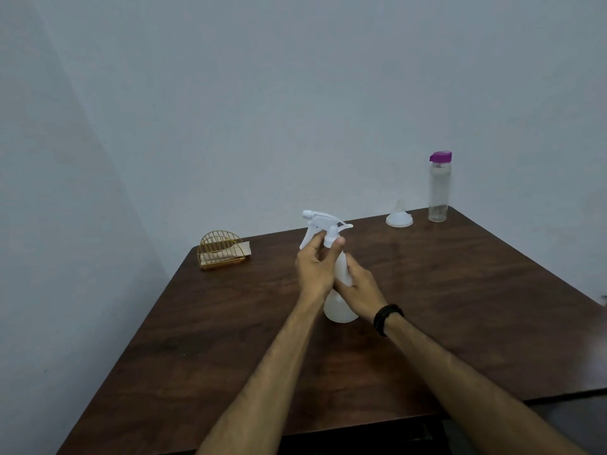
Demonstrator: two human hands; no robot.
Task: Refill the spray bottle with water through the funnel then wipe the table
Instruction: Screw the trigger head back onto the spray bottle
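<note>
- The left hand (316, 270), just left of centre frame, is closed with fingers and thumb pinched around the white collar under the trigger head (323, 223) of the spray bottle (338, 307).
- The right hand (359, 290), immediately right of it, is wrapped shut around the bottle's translucent body, pressing it upright on the table (230, 323); a dark band sits on that wrist.
- My reading is that the head is being unscrewed, the first step before any filling.
- The bottle's base shows below both hands at centre frame. I cannot tell whether any liquid is inside it.
- The funnel (399, 218) stands mouth down, spout up, in the upper right of the frame, well apart from the bottle.
- Just right of the funnel is the clear water bottle (438, 188) with a purple cap, close to the table's far right corner.
- At upper left of the table a gold wire holder (220, 249) keeps what look like folded napkins, probably the wiping material.
- Risks from here:
  - the thin body could buckle under a hard squeeze, so the collar slips rather than turns;
  - if the head comes off quickly, its dip tube could flick drops onto the table;
  - a loosened right grip during the twist could tip the light bottle;
  - reaching towards the far right corner could knock the tall water bottle off the edge, as it stands so near it.
</note>
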